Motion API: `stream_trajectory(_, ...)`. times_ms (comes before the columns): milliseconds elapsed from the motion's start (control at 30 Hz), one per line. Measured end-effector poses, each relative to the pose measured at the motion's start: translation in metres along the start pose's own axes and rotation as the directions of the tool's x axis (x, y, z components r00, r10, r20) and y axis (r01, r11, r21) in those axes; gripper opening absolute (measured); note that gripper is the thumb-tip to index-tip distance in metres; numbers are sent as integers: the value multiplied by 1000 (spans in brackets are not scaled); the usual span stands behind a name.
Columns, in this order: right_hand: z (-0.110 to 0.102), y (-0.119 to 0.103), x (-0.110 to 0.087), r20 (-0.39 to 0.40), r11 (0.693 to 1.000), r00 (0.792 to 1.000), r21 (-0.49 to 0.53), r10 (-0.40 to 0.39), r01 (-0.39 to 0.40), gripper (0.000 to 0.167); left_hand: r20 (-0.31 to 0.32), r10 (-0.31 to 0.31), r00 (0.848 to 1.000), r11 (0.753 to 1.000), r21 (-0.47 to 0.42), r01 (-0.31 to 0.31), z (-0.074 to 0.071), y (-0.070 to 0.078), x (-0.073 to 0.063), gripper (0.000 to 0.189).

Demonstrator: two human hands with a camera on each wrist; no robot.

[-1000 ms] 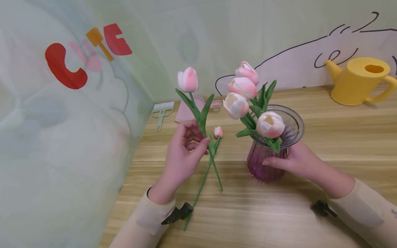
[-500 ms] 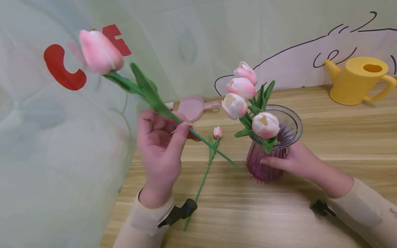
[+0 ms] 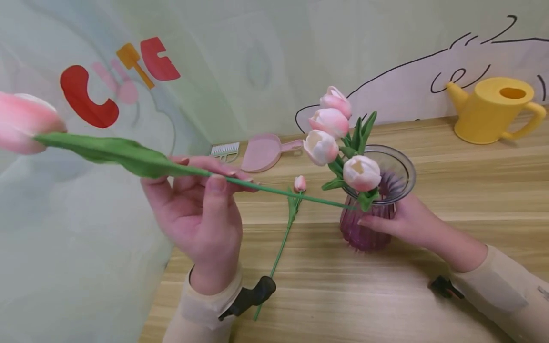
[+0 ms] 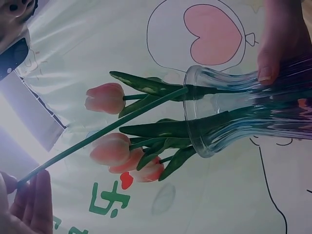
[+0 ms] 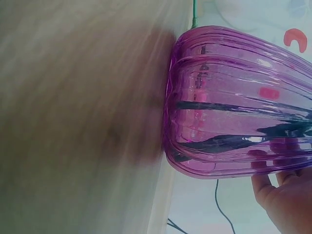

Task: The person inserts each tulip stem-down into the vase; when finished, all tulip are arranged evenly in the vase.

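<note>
My left hand pinches the green stem of a pink-and-white artificial tulip between thumb and fingers. The bloom points left, partly past the frame's edge, and the stem's free end overlaps the vase rim in the head view. In the left wrist view that stem slants to the glass mouth. My right hand grips the side of the purple ribbed glass vase, which stands upright on the table. Several tulips lean left out of its mouth; their stems show through the glass.
Another tulip lies on the wooden table between my hands. Behind it are a pink dustpan and a small green brush. A yellow watering can stands at the back right. A printed sheet hangs on the left.
My left hand has lifted the tulip from above the lying one and turned it, bloom swinging left and down, stem end moving right to the vase. The right hand keeps its grip.
</note>
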State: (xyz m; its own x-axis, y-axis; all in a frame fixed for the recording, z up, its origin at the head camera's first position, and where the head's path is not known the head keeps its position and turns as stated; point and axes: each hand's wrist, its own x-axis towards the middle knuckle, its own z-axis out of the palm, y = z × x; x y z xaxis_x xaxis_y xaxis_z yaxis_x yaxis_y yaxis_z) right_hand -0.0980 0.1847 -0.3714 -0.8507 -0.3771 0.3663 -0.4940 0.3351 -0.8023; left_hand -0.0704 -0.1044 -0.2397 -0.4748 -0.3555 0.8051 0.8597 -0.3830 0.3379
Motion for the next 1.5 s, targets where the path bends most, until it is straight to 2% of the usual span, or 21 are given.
stream_trajectory(233, 1, 1, 0, -15, 1000, 1000, 19, -20, 21, 83, -28, 50, 998, 997, -55, -52, -1, 0, -2, 37)
stream_trajectory(400, 1, 1, 0, -20, 1000, 999, 16, -27, 27, 84, -36, 49, 998, 998, -40, -51, -1, -1, -3, 39)
stream_trajectory(500, 1, 1, 0, -17, 1000, 1000, 18, -23, 24, 82, -7, 36, 999, 999, 26, -36, 2, -2, -5, 37)
stream_trajectory(667, 1, 0, -1, -14, 1000, 1000, -3, 4, -4, 82, 107, -1, 994, 989, 150, -15, 9, -6, -13, 30)
stream_trajectory(800, 1, 0, -1, -9, 1000, 1000, -19, 15, -15, 81, 222, -47, 974, 991, 131, 17, 9, -12, -21, 30)
stream_trajectory(967, 1, 1, -1, -1, 1000, 1000, -14, 19, -19, 80, 335, -87, 938, 977, 214, 14, 7, -19, -27, 33)
stream_trajectory(1133, 1, 2, -1, 4, 1000, 1000, -7, 13, -13, 79, 384, -138, 913, 953, 303, 16, 5, -23, -31, 40)
stream_trajectory(1267, 1, 2, -1, 5, 1000, 1000, 0, 2, -2, 78, 428, -170, 888, 936, 352, 10, 5, -26, -33, 39)
stream_trajectory(1500, 1, 1, -1, 5, 1000, 1000, -1, 14, -14, 80, 490, -177, 854, 915, 401, -40, 11, -30, -32, 30)
